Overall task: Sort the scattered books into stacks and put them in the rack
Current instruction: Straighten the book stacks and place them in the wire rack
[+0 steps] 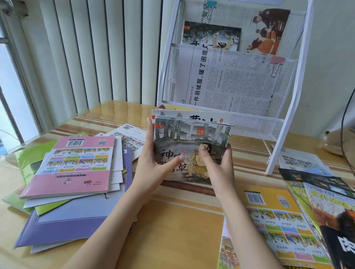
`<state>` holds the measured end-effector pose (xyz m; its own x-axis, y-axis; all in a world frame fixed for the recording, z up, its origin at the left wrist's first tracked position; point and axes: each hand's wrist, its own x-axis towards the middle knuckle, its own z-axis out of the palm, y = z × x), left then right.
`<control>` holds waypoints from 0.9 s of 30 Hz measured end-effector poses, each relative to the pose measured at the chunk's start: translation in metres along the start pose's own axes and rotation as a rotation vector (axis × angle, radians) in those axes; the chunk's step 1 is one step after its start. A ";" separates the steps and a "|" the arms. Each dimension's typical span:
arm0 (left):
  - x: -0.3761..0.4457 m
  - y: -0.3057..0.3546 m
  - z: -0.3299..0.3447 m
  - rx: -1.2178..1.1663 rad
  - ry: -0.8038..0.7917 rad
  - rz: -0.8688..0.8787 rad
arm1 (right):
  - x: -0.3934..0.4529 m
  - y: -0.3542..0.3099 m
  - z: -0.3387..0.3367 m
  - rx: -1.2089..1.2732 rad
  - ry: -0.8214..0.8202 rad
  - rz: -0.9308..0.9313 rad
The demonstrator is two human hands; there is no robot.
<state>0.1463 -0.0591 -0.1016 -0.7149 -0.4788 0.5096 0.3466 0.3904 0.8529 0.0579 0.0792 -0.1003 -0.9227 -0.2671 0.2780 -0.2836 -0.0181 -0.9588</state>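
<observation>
Head view. We recorded a bundle of thin picture books (189, 144) held upright above the middle of the worktop (176, 230), directly in front of the rack (290, 114). Their covers faced us, the long axis ran left to right, and the printed title read upright. The front cover was glossy card, showing a crouching figure among grey tree trunks; behind it the top edges of at least two more books stood higher.

We noted the left hand (154, 164) clamped on the bundle's left edge, thumb laid across the cover and fingers (149, 129) straight up along the side. The right hand (221, 166) gripped the right edge, thumb pressed on the cover, its fingers curled behind and hidden.

The rack was white tube and mesh, with tiers leaning backward, and held newspapers (224, 80) fastened by binder clips and one dark picture book (211, 36).

On the left of the worktop we listed a loose fanned pile: a pink book (75, 166) back cover up, over white, green and purple (74, 226) covers. On the right lay a yellow book (275, 235) and glossy magazines (340, 223), overlapping, flat. The worktop was glossy striped wood.
</observation>
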 end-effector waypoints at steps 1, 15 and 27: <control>0.000 0.001 0.000 -0.005 0.005 -0.003 | -0.001 -0.001 0.000 -0.015 0.013 0.009; 0.006 -0.020 -0.004 -0.009 -0.058 -0.099 | -0.004 0.009 0.002 -0.184 -0.050 0.145; 0.023 -0.044 0.007 0.241 0.074 -0.195 | 0.014 0.020 0.036 -0.266 0.151 0.127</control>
<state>0.1101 -0.0822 -0.1282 -0.7043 -0.6156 0.3535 0.0473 0.4562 0.8886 0.0483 0.0407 -0.1178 -0.9777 -0.1052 0.1820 -0.2039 0.2639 -0.9428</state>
